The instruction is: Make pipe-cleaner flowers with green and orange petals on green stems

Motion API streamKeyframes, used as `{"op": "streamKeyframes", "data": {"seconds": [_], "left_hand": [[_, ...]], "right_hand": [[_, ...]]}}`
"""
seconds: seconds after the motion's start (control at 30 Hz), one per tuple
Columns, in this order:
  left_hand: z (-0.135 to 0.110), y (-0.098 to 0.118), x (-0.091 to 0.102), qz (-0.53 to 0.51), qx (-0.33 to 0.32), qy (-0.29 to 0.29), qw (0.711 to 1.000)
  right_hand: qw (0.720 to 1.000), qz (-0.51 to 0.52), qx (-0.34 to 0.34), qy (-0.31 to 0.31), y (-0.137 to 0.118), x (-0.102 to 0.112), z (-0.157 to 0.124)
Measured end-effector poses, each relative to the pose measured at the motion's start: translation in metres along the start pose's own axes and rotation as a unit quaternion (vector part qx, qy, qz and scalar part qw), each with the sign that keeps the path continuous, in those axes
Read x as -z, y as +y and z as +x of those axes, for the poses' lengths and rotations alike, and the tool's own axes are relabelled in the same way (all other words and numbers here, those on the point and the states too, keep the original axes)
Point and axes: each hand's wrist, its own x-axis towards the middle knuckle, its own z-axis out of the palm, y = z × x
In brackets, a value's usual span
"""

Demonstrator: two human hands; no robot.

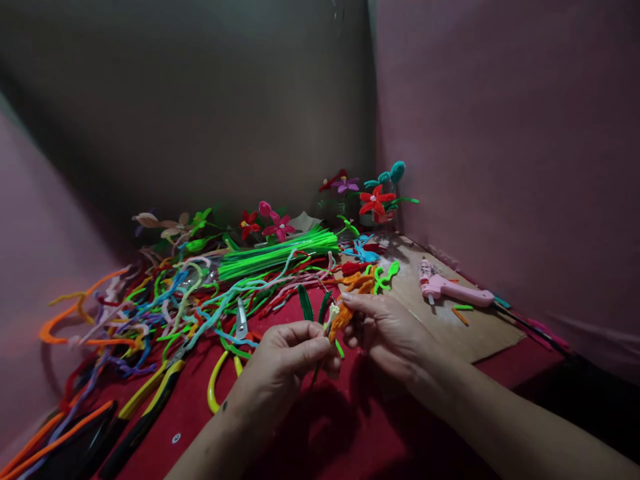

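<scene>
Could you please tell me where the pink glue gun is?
In the head view, the glue gun lies on the brown board at far right, beyond the right hand that holds the orange flower.

Both hands meet over the red cloth (200,417). The left hand (290,353) pinches the stem of a small orange pipe-cleaner flower (341,319), and the right hand (387,330) grips its petals. From them, a pink glue gun (453,288) lies at two o'clock, a green pipe-cleaner bundle (277,255) at eleven, and yellow-handled pliers (150,395) at eight.
</scene>
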Motion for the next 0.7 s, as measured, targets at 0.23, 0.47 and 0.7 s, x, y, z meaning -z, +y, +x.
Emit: {"op": "streamKeyframes", "data": {"seconds": [0.23, 0.47, 0.7], "left_hand": [[0.001, -0.003, 0.003, -0.029, 0.04, -0.007, 0.999], [0.003, -0.001, 0.007, -0.043, 0.038, -0.008, 0.998], [0.005, 0.0, 0.009, -0.083, 0.034, -0.004, 0.996]], "right_hand": [[0.987, 0.079, -0.136, 0.03, 0.002, 0.008, 0.0], [0.987, -0.162, -0.014, -0.01, -0.011, 0.038, -0.015], [0.483, -0.812, 0.267, 0.19, -0.077, 0.135, -0.015]]}}
